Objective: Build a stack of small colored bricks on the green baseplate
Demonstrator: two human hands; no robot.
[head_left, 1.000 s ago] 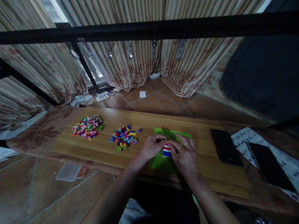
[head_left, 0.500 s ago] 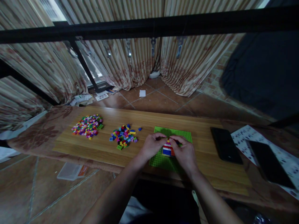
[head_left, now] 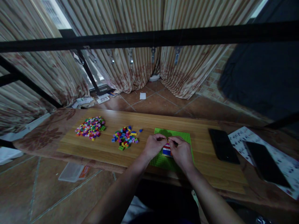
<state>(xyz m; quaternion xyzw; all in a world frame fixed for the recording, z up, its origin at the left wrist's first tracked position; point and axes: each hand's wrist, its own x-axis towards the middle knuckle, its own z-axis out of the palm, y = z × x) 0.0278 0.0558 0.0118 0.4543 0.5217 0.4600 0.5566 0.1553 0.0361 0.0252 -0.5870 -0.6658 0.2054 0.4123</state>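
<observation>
A green studded baseplate (head_left: 163, 162) lies on the wooden board, and a small build of blue, white and red bricks (head_left: 167, 151) sits on it. My left hand (head_left: 154, 145) is over the plate's left part, thumb and fingers pinched together at the top of the build. From the right, my right hand (head_left: 181, 151) meets it there, its fingers also closed and partly covering the build. Whatever lies between the fingertips is too small to make out.
A loose brick pile (head_left: 125, 137) lies left of the baseplate, and a larger pile (head_left: 90, 127) farther left. On the right are a black phone (head_left: 223, 145), a printed sheet (head_left: 243, 137) and a second dark device (head_left: 266, 163). A black rail (head_left: 140, 39) crosses above.
The view has shifted slightly. Both hands stay at the top of the build, with the fingertips a little closer together and the right hand covering more of its right side.
</observation>
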